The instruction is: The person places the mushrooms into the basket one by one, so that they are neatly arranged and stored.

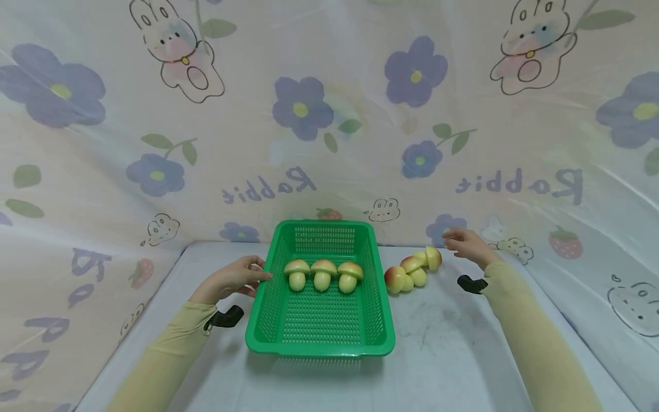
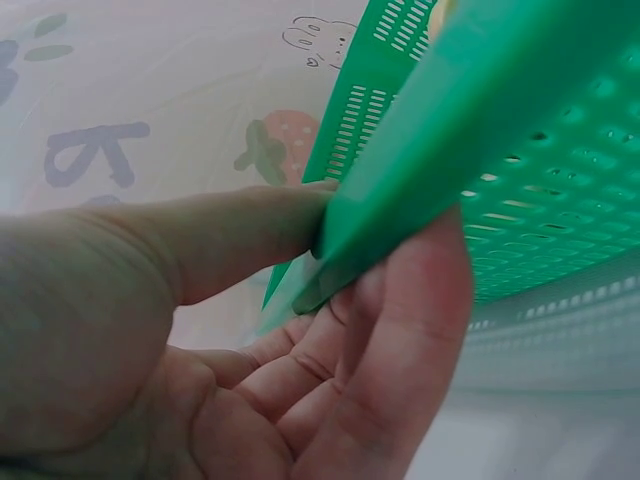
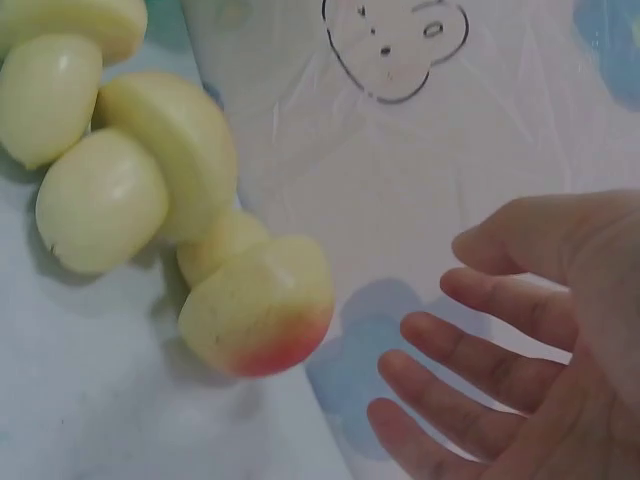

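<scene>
On the backdrop (image 1: 329,114) "Rabbit" shows mirrored above the green basket (image 1: 319,337).

The pale table (image 1: 453,343) bears a green basket (image 1: 319,337) and seemingly three toy mushrooms (image 1: 412,272).

Your head view looks forward and down from above, taking in the whole tabletop (image 1: 453,355) and the green basket (image 1: 319,343) from a moderate distance. Your left wrist view sits very close under the basket (image 2: 520,150) rim, facing up along its wall. Your right wrist view looks closely at the toy mushrooms (image 3: 255,305), which the head view also shows (image 1: 412,272).
</scene>
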